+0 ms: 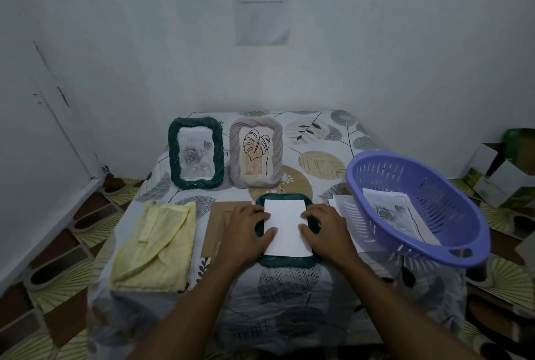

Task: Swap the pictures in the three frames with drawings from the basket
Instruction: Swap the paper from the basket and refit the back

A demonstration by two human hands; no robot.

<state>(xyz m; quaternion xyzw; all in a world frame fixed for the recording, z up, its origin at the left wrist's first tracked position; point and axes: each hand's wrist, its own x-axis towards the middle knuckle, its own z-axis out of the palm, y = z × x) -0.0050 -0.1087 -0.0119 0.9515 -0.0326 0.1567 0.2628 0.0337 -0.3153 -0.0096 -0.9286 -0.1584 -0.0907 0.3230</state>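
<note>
**Sheet pressed into the flat frame**

White walls close in a small table (289, 296) under a leaf-printed cloth, with a printed notice (263, 0) taped to the wall above the far edge.

Near the middle of the surface I see a dark green frame (286, 259) lying flat, a white sheet (286, 226) laid over its opening with the blank side up. My left hand (246, 229) rests on the sheet's left edge, fingers spread and flat, thumb on the paper; it grips nothing. My right hand (325, 230) mirrors it on the right edge, also flat and spread, pressing rather than holding.

Just left of the flat frame lies a brown backing board (215, 229), partly under my left hand. A folded yellow cloth (156, 244) sits at the left edge.

Toward the far edge two frames stand upright side by side: a green frame (196, 154) with a grey rose drawing, and a grey frame (256, 152) with a leaf line drawing.

At the right edge a purple basket (451, 252) sits tilted, holding drawings (390, 209); loose white sheets (343, 206) lie between it and my right hand.
</note>
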